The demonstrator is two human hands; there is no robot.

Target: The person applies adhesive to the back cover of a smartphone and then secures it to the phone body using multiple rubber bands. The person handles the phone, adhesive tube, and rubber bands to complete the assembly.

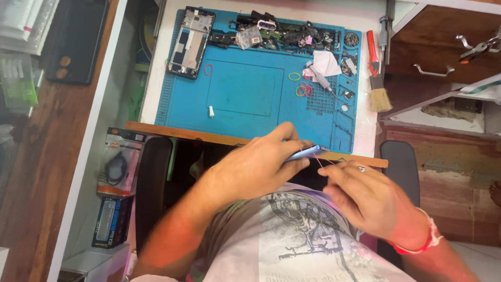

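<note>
Below the front edge of the desk, over the lap, I see the left hand (258,164) closed around a thin bluish phone (304,153), fingers on top and thumb underneath, holding it nearly flat with its far end poking out to the right. Just beside it, the right hand (368,196) pinches a red rubber band (317,161) between thumb and forefinger, right at the phone's end; the band is thin and blurred there, so I cannot tell whether it already loops around the phone. On that hand I see a ring, and at the wrist a red thread bracelet (425,241).

Up on the desk lies a blue work mat (245,89), well apart from both hands. At its top left corner rests an opened phone frame (189,43), with a small red rubber band (208,69) just beside it. Along the mat's top edge sits a heap of dark small parts (292,34). Near the right side I make out a white cloth (327,62), a grey screwdriver (319,77), a yellow-green band (294,76) and more red bands (303,90). A small white piece (211,111) stands alone near the mat's middle. Off the mat to the right lies a brush (378,86) with a red handle and pale bristles.
</note>
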